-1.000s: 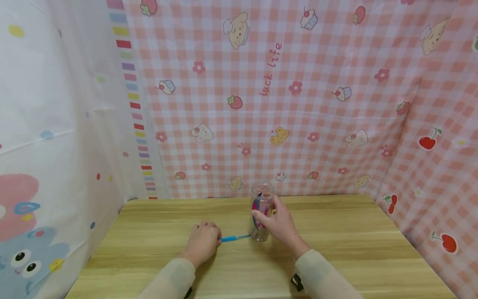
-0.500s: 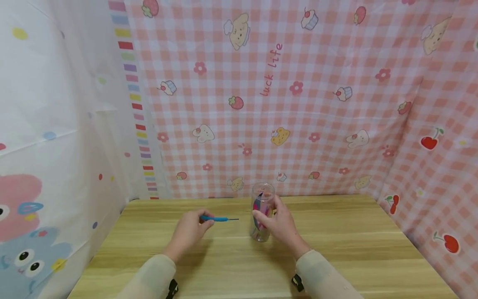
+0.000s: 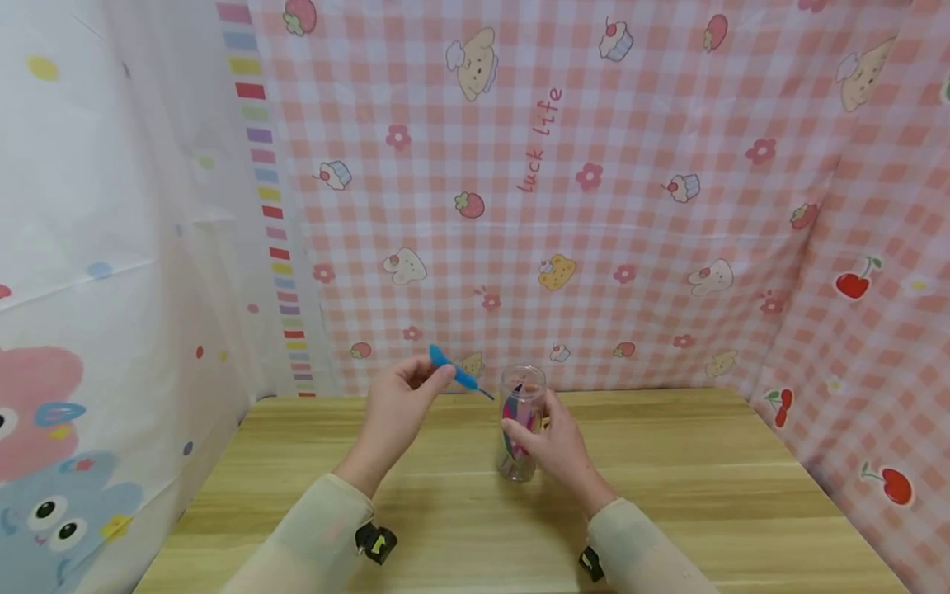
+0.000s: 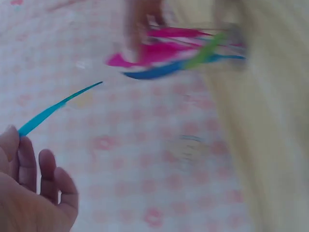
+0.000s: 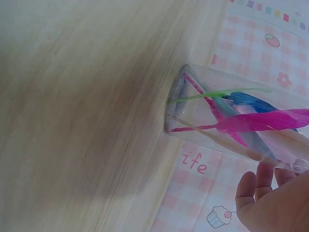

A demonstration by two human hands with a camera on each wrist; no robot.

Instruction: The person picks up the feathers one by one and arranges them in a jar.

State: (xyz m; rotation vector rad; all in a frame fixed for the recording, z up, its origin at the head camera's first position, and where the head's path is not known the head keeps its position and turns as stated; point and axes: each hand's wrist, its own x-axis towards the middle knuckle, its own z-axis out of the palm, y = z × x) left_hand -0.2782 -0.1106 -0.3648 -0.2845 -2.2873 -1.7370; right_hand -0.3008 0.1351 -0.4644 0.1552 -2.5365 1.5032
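My left hand [image 3: 401, 404] pinches a blue feather [image 3: 454, 369] between thumb and fingertips, raised above the table. The feather's thin quill slants down to the right, its tip just left of the jar's mouth. A clear plastic jar [image 3: 509, 466] stands upright on the table, and my right hand [image 3: 558, 441] grips it from the right side. Inside the jar are several feathers: a pink one [image 5: 263, 121], a dark blue one [image 5: 251, 102] and a green one [image 4: 205, 50] show through the wall. The left wrist view also has the pinched feather, with the other fingers loosely bent.
The wood-grain table [image 3: 668, 478] reaches back to a pink checked cloth [image 3: 475, 247] hung behind it. White printed cloth [image 3: 111, 206] hangs on the left, and more checked cloth [image 3: 876, 346] closes off the right side.
My left hand has lifted the blue feather off the table, up and toward the jar, and its quill now tips downward. The right hand and the jar have stayed in place.
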